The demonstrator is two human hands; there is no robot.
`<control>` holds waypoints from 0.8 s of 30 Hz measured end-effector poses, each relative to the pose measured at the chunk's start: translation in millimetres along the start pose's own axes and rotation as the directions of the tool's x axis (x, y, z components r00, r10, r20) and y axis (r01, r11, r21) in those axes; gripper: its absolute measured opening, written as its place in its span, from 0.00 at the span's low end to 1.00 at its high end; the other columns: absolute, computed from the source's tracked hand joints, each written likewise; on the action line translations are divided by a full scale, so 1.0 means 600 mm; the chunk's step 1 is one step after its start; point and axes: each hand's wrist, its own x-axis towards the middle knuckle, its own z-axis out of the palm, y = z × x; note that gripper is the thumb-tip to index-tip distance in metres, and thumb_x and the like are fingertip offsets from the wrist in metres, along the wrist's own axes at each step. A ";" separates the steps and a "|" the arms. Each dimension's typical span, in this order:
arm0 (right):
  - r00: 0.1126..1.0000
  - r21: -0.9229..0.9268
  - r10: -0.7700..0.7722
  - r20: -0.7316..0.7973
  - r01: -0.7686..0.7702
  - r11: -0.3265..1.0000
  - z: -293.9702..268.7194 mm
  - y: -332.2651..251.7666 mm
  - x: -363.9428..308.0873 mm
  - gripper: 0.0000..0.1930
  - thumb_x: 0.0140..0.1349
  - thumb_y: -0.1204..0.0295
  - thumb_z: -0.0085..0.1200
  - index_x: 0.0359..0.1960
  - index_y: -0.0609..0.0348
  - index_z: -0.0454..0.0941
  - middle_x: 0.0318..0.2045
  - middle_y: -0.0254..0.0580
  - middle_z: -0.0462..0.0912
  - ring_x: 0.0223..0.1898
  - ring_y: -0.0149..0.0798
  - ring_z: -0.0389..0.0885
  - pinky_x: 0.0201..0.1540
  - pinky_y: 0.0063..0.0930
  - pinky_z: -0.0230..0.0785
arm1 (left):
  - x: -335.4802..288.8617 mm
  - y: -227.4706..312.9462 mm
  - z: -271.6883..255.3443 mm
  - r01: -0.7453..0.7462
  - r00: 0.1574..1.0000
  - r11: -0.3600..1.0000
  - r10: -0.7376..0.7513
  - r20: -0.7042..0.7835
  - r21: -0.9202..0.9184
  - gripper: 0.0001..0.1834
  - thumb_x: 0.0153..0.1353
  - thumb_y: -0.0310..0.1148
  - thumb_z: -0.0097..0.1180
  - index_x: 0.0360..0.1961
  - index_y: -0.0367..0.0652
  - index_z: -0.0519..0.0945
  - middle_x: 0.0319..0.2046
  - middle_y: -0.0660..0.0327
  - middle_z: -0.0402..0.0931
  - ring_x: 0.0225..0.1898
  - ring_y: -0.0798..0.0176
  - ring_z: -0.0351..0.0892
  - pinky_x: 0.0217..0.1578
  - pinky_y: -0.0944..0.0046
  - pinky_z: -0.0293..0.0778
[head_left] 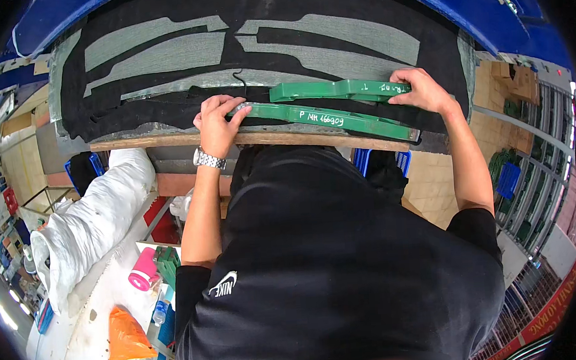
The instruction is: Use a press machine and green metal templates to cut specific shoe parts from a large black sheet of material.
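Step in hand: looks like placing or lining up two long green forms over the black sheet, near edge of the worktop – a judgement from the pose.
Next move calls for: probably a steady grip at each end and some care about spacing, since the forms lie close together.
Left hand: thumb and fingers pinched on the left end of the near green form; metal watch on that wrist.
Right hand: thumb and fingers gripping the right end of the far green form.
Near green form: slants from mid near edge toward the near right corner, white handwriting on its side, right end just beside the wooden strip.
Far green form: just beyond it, roughly parallel, right of centre; whether fully resting or slightly lifted – can't tell.
Sheet: covers most of the worktop; grey-green surface shows through the openings.
Counts: green forms in hand, two; hands, two; large openings, four – two left, two right – plus one long narrow gap nearer the person; watch, one.
Off worktop, lower left: one white-wrapped bundle, one pink container, one orange bag.
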 end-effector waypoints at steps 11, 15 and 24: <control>0.958 -0.123 -0.041 -0.285 0.005 0.992 -0.038 -0.168 -0.165 0.15 0.55 0.70 0.70 0.36 0.66 0.78 0.31 0.48 0.76 0.34 0.49 0.77 0.38 0.36 0.69 | 0.014 -0.032 -0.003 0.013 0.997 0.993 -0.005 0.071 -0.114 0.13 0.59 0.46 0.69 0.43 0.57 0.91 0.40 0.70 0.83 0.53 0.62 0.74 0.52 0.56 0.60; 0.957 -0.061 -0.032 -0.288 0.015 0.998 0.014 -0.213 -0.195 0.14 0.57 0.70 0.68 0.36 0.67 0.77 0.30 0.48 0.75 0.32 0.49 0.77 0.36 0.36 0.69 | 0.022 -0.054 -0.014 0.131 0.991 0.850 -0.122 0.052 -0.510 0.17 0.71 0.43 0.58 0.51 0.45 0.87 0.43 0.61 0.86 0.46 0.62 0.83 0.50 0.62 0.73; 0.963 0.081 0.035 -0.266 -0.014 0.997 0.176 -0.215 -0.120 0.15 0.59 0.67 0.69 0.38 0.65 0.79 0.34 0.49 0.79 0.34 0.53 0.79 0.38 0.39 0.72 | -0.022 -0.058 -0.040 0.038 0.999 0.891 -0.027 0.031 -0.453 0.17 0.68 0.36 0.62 0.54 0.41 0.84 0.51 0.55 0.84 0.51 0.58 0.84 0.51 0.64 0.76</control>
